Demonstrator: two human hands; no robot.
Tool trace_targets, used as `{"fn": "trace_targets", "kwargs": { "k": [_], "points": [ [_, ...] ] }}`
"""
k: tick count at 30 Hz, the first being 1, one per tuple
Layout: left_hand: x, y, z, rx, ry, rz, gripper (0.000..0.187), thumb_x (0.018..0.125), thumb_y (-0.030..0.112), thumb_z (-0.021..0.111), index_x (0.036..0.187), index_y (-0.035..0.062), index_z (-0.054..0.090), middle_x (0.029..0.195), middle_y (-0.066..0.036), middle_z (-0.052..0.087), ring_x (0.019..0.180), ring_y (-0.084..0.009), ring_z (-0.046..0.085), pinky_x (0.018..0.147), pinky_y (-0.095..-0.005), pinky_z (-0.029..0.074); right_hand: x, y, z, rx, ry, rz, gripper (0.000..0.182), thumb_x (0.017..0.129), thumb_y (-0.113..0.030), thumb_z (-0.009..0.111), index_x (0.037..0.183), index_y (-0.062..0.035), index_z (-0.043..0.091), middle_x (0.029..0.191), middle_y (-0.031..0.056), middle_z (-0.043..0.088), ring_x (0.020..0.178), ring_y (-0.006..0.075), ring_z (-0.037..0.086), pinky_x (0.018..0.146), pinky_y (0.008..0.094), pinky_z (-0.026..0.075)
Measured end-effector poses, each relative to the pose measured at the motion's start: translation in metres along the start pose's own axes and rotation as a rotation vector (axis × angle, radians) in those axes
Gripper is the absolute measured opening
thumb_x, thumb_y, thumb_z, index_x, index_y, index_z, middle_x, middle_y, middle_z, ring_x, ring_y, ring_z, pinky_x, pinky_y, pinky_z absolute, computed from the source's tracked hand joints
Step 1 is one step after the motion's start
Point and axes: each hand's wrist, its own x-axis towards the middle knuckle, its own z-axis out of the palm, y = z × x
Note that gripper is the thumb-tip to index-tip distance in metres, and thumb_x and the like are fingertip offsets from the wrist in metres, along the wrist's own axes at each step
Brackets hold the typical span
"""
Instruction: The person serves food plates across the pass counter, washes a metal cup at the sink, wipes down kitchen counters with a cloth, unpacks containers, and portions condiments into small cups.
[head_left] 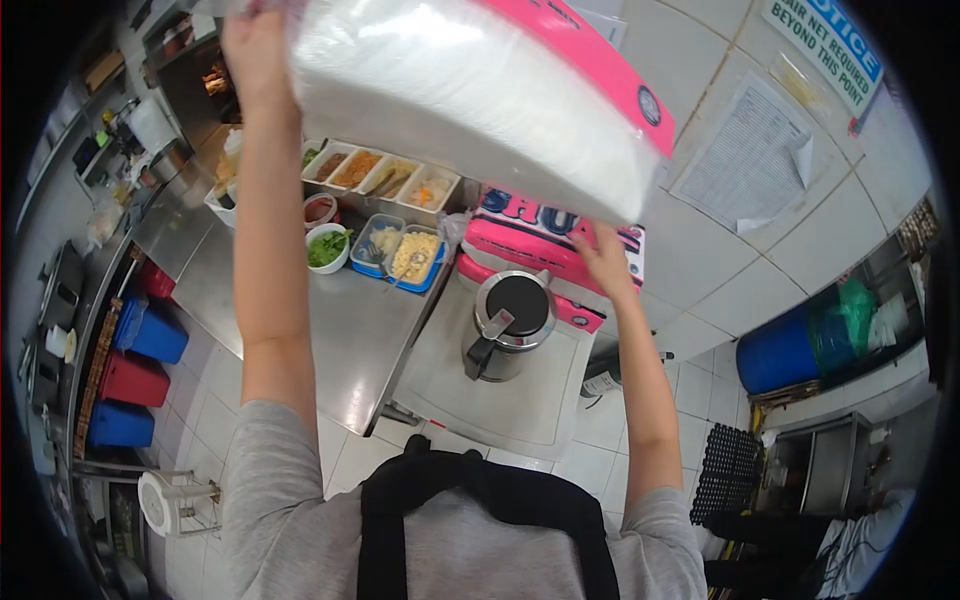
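Note:
A large clear plastic pack of white material with a pink printed band (470,100) is raised across the top of the view. My left hand (258,60) is closed on its left end, with the fingertips partly cut off by the frame edge. Under the pack, my right hand (606,262) touches a pink and white printed package (520,240) at its right part; the fingers are slightly spread. That package lies on another pink one, behind a steel jug with a black lid (518,305) on a white board (440,400).
Left of the jug, a steel counter (300,350) bears a bowl of greens (327,248), tubs of chopped food (415,256) and a row of food trays (360,168). A dark bottle (602,378) stands right of the board. Another person's sleeve (870,540) shows at lower right.

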Motion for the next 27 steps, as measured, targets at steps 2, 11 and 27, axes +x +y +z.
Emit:
{"fn": "trace_targets", "kwargs": {
  "k": [2, 11, 27],
  "points": [
    [0.013, 0.032, -0.018, 0.101, 0.0, 0.105, 0.017, 0.088, 0.016, 0.049, 0.074, 0.007, 0.051, 0.065, -0.002, 0.054, 0.055, -0.0098, 0.052, 0.048, -0.0227, 0.042, 0.012, -0.025, 0.018, -0.274, -0.124, -0.246, 0.057, 0.08, -0.04, 0.058, 0.121, -0.001, 0.048, 0.129, 0.0211, 0.042, 0.121, 0.0388, 0.035, 0.1, 0.0448, 0.029],
    [0.005, -0.02, -0.069, 0.082, 0.151, 0.094, 0.013, 0.079, 0.01, 0.055, 0.09, 0.0045, 0.059, 0.079, -0.008, 0.061, 0.069, -0.0172, 0.06, 0.06, -0.0284, 0.051, 0.033, -0.102, -0.003, 1.305, 0.178, 0.179, 0.067, 0.085, -0.053, 0.046, 0.132, -0.0063, 0.035, 0.135, 0.0092, 0.037, 0.125, 0.0229, 0.033, 0.101, 0.0455, 0.027],
    [-0.203, -0.238, 0.079, 0.275, -0.404, -1.05, 0.035, 0.077, 0.003, 0.059, 0.11, 0.001, 0.047, 0.086, -0.018, 0.059, 0.075, -0.0216, 0.062, 0.059, -0.0349, 0.051, -0.063, 0.069, -0.046, 0.605, 0.152, 0.9, 0.083, 0.082, -0.068, 0.032, 0.139, -0.008, 0.02, 0.143, 0.0098, 0.024, 0.128, 0.0261, 0.028, 0.104, 0.0489, 0.015]
  ]
}}
